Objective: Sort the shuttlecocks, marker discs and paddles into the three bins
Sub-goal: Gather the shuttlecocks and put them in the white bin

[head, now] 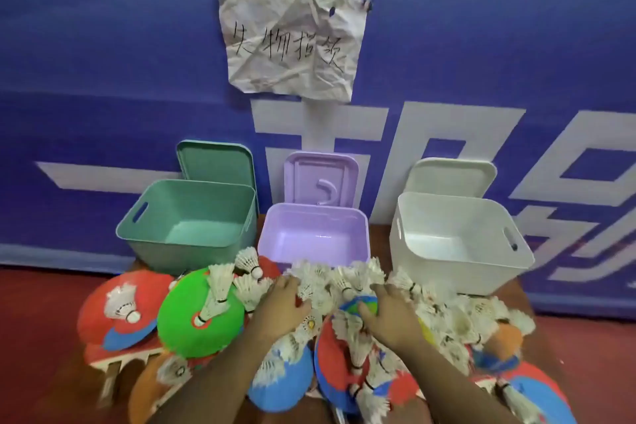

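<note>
Three bins stand in a row at the back: a green bin (192, 244), a purple bin (358, 227) and a white bin (457, 262), all with nothing inside. In front lies a heap of white shuttlecocks (330, 280), red, blue and orange marker discs (137, 293) and a green paddle (196, 317). My left hand (280, 306) reaches into the pile, its fingers curled round shuttlecocks. My right hand (389, 317) rests in the pile to the right, fingers curled over a blue and green disc (361, 301) among shuttlecocks.
Each bin's lid leans against the blue wall behind it: green lid (216, 162), purple lid (320, 179), white lid (451, 175). A crumpled handwritten paper (292, 41) is stuck on the wall. The heap sits on a small table (113, 365) over a red floor.
</note>
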Action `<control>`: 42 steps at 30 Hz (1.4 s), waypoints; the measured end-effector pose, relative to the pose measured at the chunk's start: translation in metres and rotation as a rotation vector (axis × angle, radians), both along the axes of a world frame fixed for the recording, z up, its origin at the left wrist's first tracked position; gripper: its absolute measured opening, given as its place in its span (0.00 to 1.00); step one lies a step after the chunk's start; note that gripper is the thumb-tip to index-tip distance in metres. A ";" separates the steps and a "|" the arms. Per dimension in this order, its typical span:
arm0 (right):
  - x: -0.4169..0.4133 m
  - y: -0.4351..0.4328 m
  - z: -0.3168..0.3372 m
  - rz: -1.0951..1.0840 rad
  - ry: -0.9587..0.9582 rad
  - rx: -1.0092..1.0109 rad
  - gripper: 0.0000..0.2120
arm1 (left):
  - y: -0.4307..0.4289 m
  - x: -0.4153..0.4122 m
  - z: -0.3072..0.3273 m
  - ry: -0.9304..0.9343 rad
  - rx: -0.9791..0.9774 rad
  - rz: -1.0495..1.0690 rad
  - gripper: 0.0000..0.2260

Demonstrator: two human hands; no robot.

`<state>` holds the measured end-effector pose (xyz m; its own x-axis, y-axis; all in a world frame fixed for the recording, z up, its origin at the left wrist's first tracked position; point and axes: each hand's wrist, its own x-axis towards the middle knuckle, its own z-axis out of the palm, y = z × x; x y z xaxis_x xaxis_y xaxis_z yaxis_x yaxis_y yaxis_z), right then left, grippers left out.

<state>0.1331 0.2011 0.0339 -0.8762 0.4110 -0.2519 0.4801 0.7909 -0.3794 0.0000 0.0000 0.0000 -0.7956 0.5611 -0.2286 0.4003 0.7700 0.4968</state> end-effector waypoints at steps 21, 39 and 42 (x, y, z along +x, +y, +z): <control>-0.083 0.032 -0.075 0.057 0.006 0.144 0.08 | 0.020 -0.029 -0.023 0.184 0.134 0.065 0.09; -0.042 0.007 -0.007 -0.217 0.395 -0.897 0.15 | 0.052 0.023 0.017 -0.360 0.664 0.283 0.08; -0.032 0.006 -0.005 -0.131 0.321 -0.879 0.14 | 0.062 0.035 0.016 -0.453 0.741 0.331 0.13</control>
